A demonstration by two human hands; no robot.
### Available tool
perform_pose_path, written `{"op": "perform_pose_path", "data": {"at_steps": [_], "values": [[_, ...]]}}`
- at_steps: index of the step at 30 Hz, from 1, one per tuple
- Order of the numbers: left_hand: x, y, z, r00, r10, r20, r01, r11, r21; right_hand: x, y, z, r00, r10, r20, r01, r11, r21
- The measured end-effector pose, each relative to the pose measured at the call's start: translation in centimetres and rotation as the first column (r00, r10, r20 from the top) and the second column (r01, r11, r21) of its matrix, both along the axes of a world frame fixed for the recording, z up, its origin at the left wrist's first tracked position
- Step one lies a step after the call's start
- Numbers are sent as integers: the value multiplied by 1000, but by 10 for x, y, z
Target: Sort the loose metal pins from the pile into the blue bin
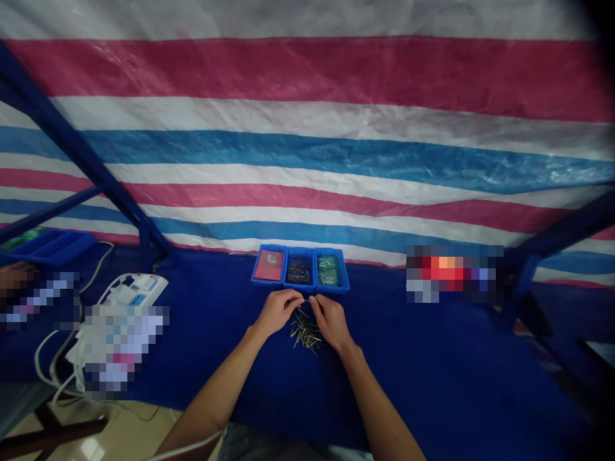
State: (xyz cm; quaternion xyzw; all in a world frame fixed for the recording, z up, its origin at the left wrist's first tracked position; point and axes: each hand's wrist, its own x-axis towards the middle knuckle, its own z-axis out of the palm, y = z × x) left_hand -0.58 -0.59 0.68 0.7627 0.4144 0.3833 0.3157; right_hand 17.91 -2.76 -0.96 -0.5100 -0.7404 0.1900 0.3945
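Observation:
My left hand (276,310) and my right hand (331,320) meet over a small heap of thin metal pins (305,334) on the blue table cover (230,358). Both hands have their fingertips pinched together around one thin pin held between them at about the middle. Just beyond the hands stand three blue bins side by side: the left bin (269,266) holds something red, the middle bin (298,270) holds more metal pins, the right bin (329,270) holds green pieces.
A white device with cables (132,291) lies at the left. Another blue tray (52,246) sits at the far left by blue frame bars (86,157). A striped tarpaulin (307,128) hangs behind the table. A dark frame post (528,275) stands at the right.

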Motion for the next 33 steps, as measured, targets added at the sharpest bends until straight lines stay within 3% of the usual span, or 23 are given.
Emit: {"op": "perform_pose_path", "data": {"at_steps": [21, 33], "values": [[0, -2, 2, 1000, -2, -13, 2, 1000, 19, 2, -1, -1, 999, -24, 23, 25, 1000, -14], [0, 0, 3, 997, 53, 47, -53, 999, -11, 0, -4, 14, 992, 46, -114, -52, 998, -46]]}}
